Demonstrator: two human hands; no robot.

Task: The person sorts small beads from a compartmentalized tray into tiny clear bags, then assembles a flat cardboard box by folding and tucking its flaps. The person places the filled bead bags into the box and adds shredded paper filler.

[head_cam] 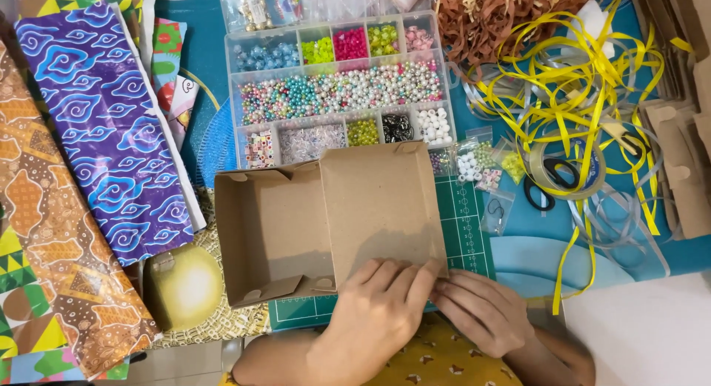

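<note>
A brown cardboard box point(274, 230) lies open on a green cutting mat point(463, 223), its lid point(378, 208) spread flat to the right. My left hand point(374, 319) presses on the lid's near edge with fingers laid flat. Right beside it, my right hand point(481, 308) pinches the lid's lower right corner. Neither hand lifts the box off the mat.
A clear bead organiser point(341, 90) with several colourful compartments sits behind the box. Patterned wrapping papers point(104, 127) cover the left side. Tangled yellow and grey ribbon point(578, 97), a tape roll point(566, 171), small bead bags point(481, 168) and brown paper shred point(503, 16) lie at the right.
</note>
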